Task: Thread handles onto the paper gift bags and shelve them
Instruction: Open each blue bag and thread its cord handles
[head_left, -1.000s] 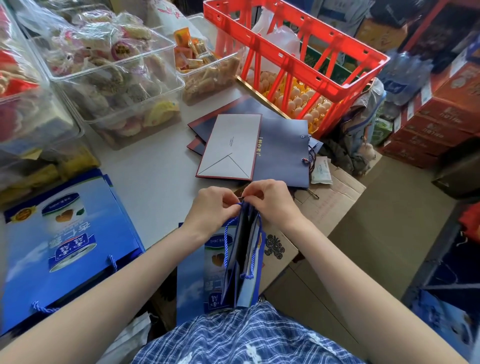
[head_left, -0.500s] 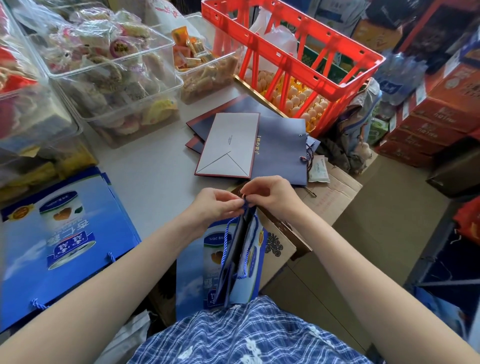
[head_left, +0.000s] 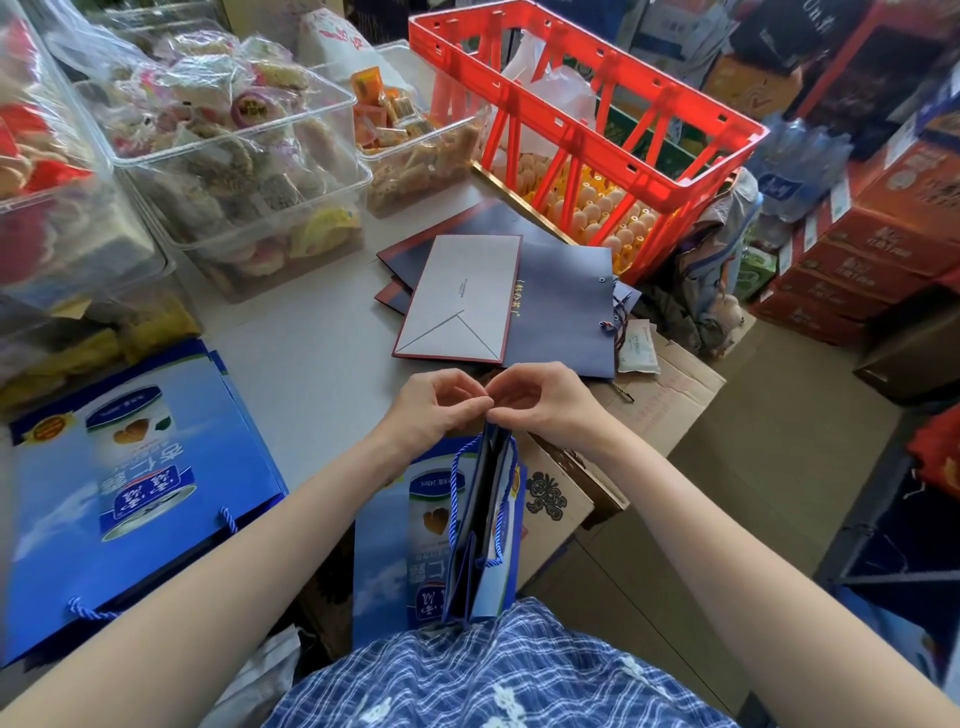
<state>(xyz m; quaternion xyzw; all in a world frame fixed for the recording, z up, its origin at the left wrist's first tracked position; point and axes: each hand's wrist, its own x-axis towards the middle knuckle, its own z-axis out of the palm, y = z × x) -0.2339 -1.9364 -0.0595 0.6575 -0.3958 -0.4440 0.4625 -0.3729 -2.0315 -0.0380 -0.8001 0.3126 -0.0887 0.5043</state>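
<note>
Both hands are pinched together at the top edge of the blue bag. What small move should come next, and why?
Probably draw the cord end through and knot it: left hand and right hand pinch at the blue bag rim, where the cord's loops already hang.

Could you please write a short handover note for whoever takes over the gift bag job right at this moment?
Left hand and right hand: fingertips meet at the top edge of the blue gift bag, pinching there; whether on cord or paper I cannot tell.
The bag stands folded against the lap, blue rope handle already looped on its near-left face.
Finished blue bags, with cords showing, lie stacked at the left on the table.
Navy bags lie flat further back, beside the red crate.
Left: finish this bag, then shelve all the bags.
</note>
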